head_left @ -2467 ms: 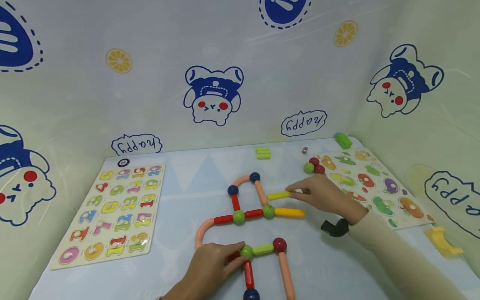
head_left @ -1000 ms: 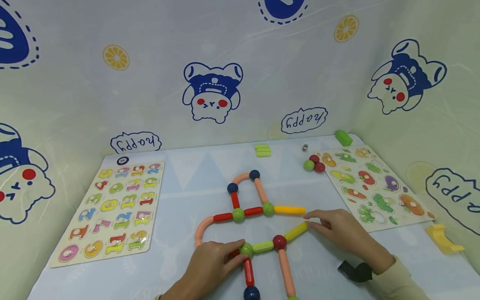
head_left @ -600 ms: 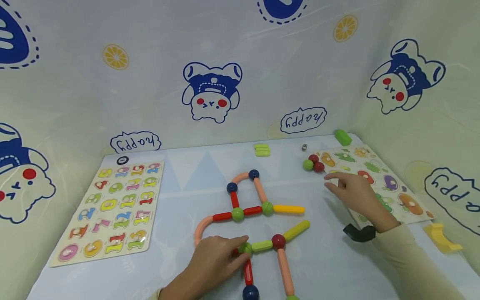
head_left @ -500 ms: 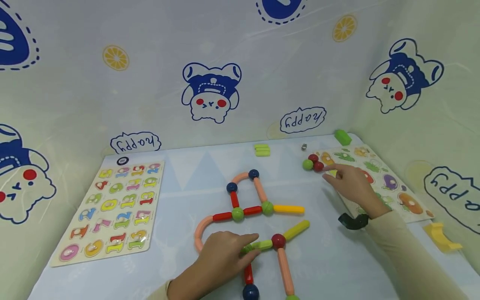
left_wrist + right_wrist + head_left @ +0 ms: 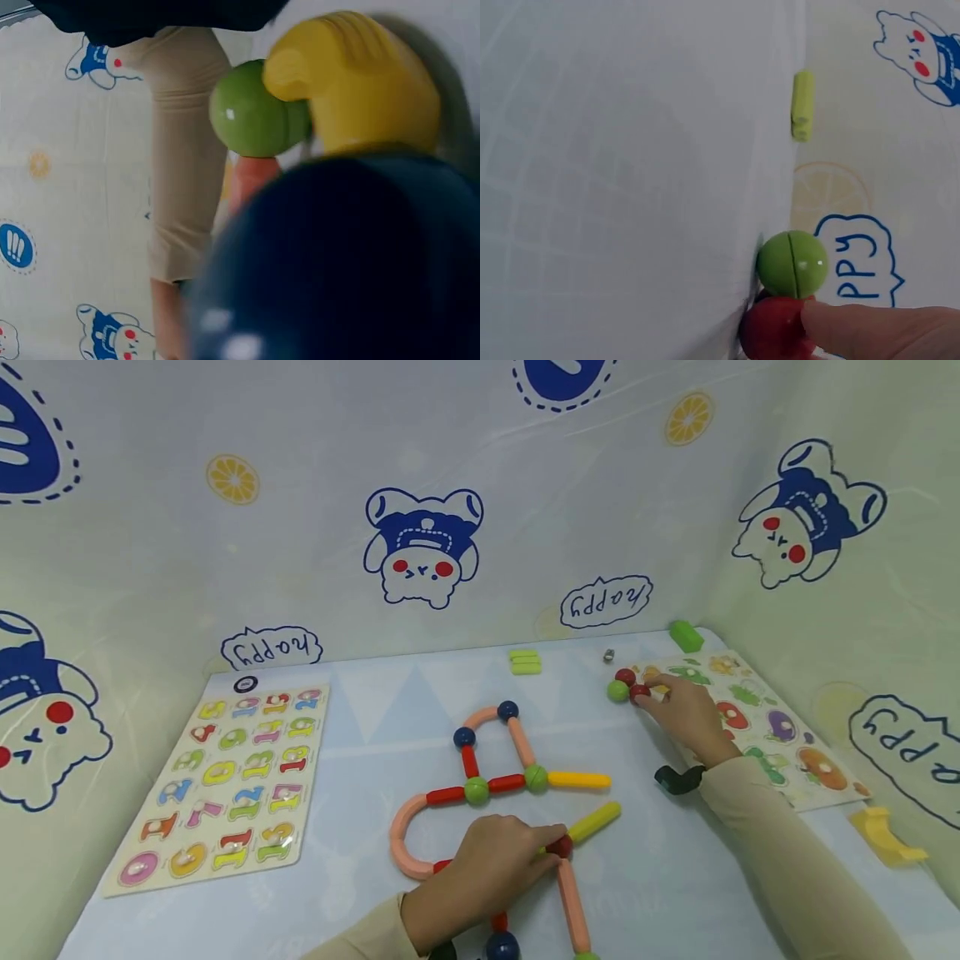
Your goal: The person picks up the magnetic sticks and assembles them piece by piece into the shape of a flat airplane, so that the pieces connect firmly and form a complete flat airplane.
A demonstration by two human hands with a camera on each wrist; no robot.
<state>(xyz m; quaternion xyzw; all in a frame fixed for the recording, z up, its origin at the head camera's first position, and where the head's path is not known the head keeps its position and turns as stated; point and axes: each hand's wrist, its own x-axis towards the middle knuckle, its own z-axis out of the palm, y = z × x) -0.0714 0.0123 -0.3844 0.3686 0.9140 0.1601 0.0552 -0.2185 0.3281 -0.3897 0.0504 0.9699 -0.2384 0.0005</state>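
Observation:
Magnetic rods and balls form a flat, winding figure on the table. My left hand (image 5: 491,877) lies over its lower part, thumb and index finger pinching a red ball (image 5: 560,847). From that ball a yellow rod (image 5: 596,820) slants up to the right and a peach rod (image 5: 573,906) runs down. My right hand (image 5: 686,714) pinches another red ball (image 5: 639,692) of a small cluster; the right wrist view shows a fingertip against that red ball (image 5: 776,330). Beside it sit a green ball (image 5: 618,691) and one more red ball (image 5: 625,677). A dark blue ball (image 5: 337,262) fills much of the left wrist view.
A number puzzle board (image 5: 217,785) lies at the left, a vegetable puzzle board (image 5: 806,739) at the right. Short light-green rods (image 5: 525,662) and a green block (image 5: 686,636) are at the back. A yellow curved piece (image 5: 887,837) lies near the right edge.
My right hand set the yellow rod against the red ball, let go and moved back to the ball cluster. My left hand slid right from the green ball to the red ball.

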